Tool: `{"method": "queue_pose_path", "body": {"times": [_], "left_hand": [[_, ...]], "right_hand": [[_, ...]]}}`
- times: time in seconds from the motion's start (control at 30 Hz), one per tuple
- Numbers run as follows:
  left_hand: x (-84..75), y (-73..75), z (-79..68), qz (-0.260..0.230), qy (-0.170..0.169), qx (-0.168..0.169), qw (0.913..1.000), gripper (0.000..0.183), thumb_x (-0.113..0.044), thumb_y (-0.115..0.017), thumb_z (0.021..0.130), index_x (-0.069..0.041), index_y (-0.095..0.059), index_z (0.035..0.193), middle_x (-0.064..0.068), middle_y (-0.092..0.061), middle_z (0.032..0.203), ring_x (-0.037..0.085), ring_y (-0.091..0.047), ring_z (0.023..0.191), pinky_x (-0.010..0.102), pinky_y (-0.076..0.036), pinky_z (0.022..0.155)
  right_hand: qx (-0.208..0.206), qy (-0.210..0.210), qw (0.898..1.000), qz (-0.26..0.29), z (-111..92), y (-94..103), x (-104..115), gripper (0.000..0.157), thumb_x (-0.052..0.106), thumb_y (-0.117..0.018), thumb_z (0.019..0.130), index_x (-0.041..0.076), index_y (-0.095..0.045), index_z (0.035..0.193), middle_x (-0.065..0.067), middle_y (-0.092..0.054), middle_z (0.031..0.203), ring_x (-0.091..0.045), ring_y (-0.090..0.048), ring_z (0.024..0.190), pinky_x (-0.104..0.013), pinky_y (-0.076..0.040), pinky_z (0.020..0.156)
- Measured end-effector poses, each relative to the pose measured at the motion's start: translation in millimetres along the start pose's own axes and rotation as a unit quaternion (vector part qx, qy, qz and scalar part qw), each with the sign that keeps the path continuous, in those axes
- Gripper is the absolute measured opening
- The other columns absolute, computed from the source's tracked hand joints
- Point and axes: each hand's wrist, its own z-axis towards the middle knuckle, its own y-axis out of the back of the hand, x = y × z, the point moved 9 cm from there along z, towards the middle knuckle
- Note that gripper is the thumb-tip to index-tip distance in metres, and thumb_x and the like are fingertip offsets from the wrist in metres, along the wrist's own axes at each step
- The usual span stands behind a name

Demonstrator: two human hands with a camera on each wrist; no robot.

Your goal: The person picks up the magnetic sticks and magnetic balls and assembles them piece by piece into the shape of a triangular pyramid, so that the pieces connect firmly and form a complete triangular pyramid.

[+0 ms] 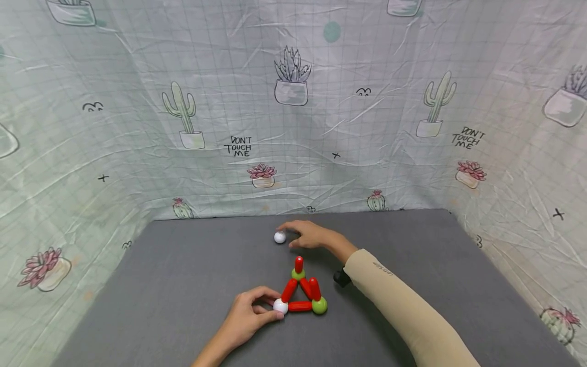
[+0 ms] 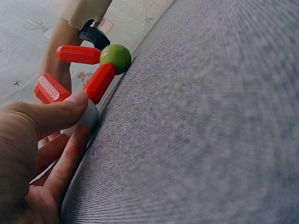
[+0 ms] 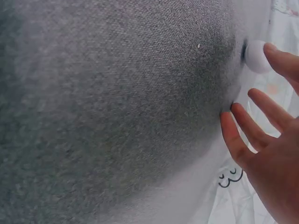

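A triangular frame of red rods (image 1: 300, 306) and balls lies on the grey table; another red rod rises from each corner. Its white corner ball (image 1: 281, 306) is pinched between the thumb and fingers of my left hand (image 1: 247, 314). A green ball (image 1: 319, 305) forms the right corner, a second green ball (image 1: 298, 274) the far one. Beyond the frame, my right hand (image 1: 309, 235) reaches to a loose white ball (image 1: 279, 237), its fingers spread. In the right wrist view one fingertip overlaps this ball (image 3: 258, 57); whether it touches, I cannot tell.
The grey tabletop (image 1: 192, 270) ends at a pale cloth (image 1: 220, 102) printed with cacti, which hangs behind and along both sides. A black device (image 1: 341, 278) sits at my right wrist, below the beige sleeve (image 1: 399, 300).
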Motion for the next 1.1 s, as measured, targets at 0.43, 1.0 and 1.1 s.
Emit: {"method": "queue_pose_path", "body": {"times": [0.43,1.0,1.1], "left_hand": [[-2.1,0.3,1.7,-0.006,-0.001,-0.004,1.0000,0.035,-0.020,-0.091,0.079,-0.014,-0.075,0.110,0.009,-0.074,0.102,0.007,-0.069,0.081,0.024,-0.061,0.069],[-1.6,0.5,1.1,-0.011,-0.008,0.003,0.9999,0.035,-0.020,-0.090,0.081,-0.013,-0.075,0.111,0.011,-0.073,0.104,0.009,-0.071,0.079,0.023,-0.061,0.070],[-1.7,-0.2,1.2,-0.010,-0.011,0.005,0.9999,0.035,-0.020,-0.090,0.081,-0.012,-0.075,0.111,0.011,-0.074,0.103,0.009,-0.071,0.079,0.024,-0.061,0.070]], "right_hand": [[-0.046,-0.011,0.999,0.011,1.3,4.4,2.9,0.028,0.007,-0.071,0.097,0.015,-0.064,0.124,-0.011,-0.068,0.133,-0.029,-0.066,0.123,-0.046,-0.054,0.102],[-0.045,-0.033,0.998,-0.006,1.2,-2.1,3.4,0.027,0.013,-0.075,0.094,0.010,-0.074,0.121,-0.007,-0.076,0.118,-0.021,-0.069,0.107,-0.033,-0.056,0.093],[-0.051,-0.031,0.998,0.001,-0.9,-2.1,2.5,0.025,0.013,-0.075,0.094,0.010,-0.073,0.119,-0.006,-0.076,0.117,-0.021,-0.070,0.106,-0.034,-0.056,0.094]]}}
